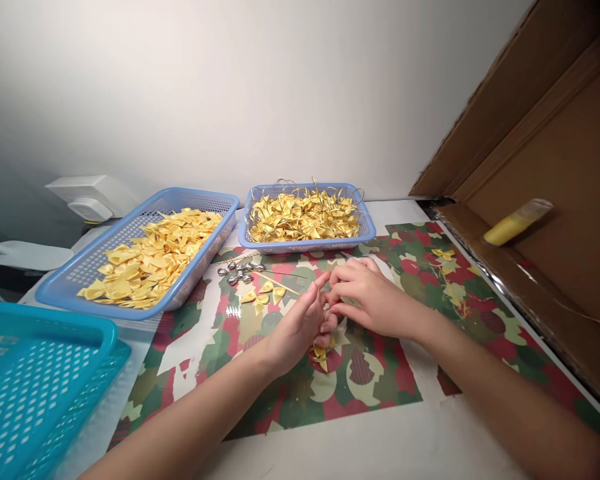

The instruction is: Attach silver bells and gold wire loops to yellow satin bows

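Bench [360, 447] with patterned sheet [293, 408]: layout and finger state

Bench white, far edge against the wall. Cardboard [555, 147] stands along the right edge. The sheet, red, green and cream, covers most of the middle and reaches toward the right edge. A long blue basket [200, 268] with yellow ribbon bows sits toward the far left corner; a teal basket [55, 317], cut off by the view, is at the left edge. A smaller blue basket [307, 247], full of bows with gold ties, sits near the far edge, mid-length.

Right hand [365, 293]: fingers bent, tips at the left fingers. Left hand [303, 327]: fingers partly curled. Cannot tell whether either grips anything. A capped yellow tube [513, 225] rests at the cardboard. One yellow bow [322, 359] shows just below the left fingers, mid-sheet; held or lying, unclear. Loose bows [258, 300] lie left of the hands, with silver bells [234, 272] beyond, nearer the far edge.
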`<state>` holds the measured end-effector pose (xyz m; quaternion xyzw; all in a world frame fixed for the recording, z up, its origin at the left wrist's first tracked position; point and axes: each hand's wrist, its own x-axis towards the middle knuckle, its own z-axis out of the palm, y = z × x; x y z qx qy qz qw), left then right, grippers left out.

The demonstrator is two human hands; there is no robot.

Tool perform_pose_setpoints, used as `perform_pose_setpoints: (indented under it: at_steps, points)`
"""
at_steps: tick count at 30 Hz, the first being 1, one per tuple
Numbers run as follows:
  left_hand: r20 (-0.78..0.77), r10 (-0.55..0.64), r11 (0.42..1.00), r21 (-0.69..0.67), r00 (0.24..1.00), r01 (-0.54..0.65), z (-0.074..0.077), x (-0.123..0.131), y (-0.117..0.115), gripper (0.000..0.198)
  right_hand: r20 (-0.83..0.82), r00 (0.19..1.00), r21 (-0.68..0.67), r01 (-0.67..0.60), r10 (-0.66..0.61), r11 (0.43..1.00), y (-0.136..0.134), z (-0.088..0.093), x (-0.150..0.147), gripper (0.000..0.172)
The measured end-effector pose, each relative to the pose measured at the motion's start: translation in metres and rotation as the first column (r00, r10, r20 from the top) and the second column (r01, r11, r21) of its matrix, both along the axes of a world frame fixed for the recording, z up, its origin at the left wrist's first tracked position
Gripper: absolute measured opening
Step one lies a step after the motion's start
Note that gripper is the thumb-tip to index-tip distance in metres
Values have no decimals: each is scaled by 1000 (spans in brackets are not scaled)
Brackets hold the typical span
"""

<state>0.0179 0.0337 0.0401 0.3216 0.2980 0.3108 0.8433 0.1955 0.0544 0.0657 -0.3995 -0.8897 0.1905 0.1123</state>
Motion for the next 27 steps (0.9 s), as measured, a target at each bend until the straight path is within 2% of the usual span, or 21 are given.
perform_pose_setpoints:
  at_steps: [4, 7, 9, 11, 13, 15, 17, 22, 25, 27]
  points:
    - [-15, 5, 999, 48, 1000, -4, -7, -1, 1, 53, 39, 999, 36, -12, 10, 999, -2, 2, -2, 17]
    - [-135, 38, 970, 242, 990, -4, -12, -4, 1, 28, 4, 1000, 83, -9, 9, 996, -5, 5, 0, 16]
    - [-245, 89, 911, 413, 965, 21, -12, -6, 2, 14, -21, 1000, 113, -11, 13, 994, -6, 9, 1, 14]
    - [-320, 156, 834, 550, 934, 50, -11, -9, 4, 17, -39, 999, 134, -14, 19, 991, -6, 12, 3, 13]
    - [-349, 196, 780, 622, 917, 70, -11, -11, 7, 24, -56, 998, 152, -2, 11, 988, -6, 12, 5, 12]
    - [-341, 197, 783, 619, 919, 62, -11, -12, 10, 27, -67, 998, 167, 17, -6, 986, -5, 11, 6, 12]
    - [-295, 187, 822, 569, 937, 15, -12, -13, 12, 29, -62, 998, 179, 33, -22, 983, -3, 9, 7, 13]
    - [-113, 261, 908, 365, 959, -205, -17, -11, 15, 21, -29, 1000, 226, 10, -4, 974, -2, 3, 5, 15]
    - [-81, 329, 918, 261, 941, -299, -20, -10, 15, 17, -31, 999, 279, -1, 10, 960, -3, -1, 2, 17]
    - [-110, 347, 914, 262, 932, -309, -23, -10, 16, 19, -53, 999, 303, 21, -5, 953, -3, -3, 1, 17]
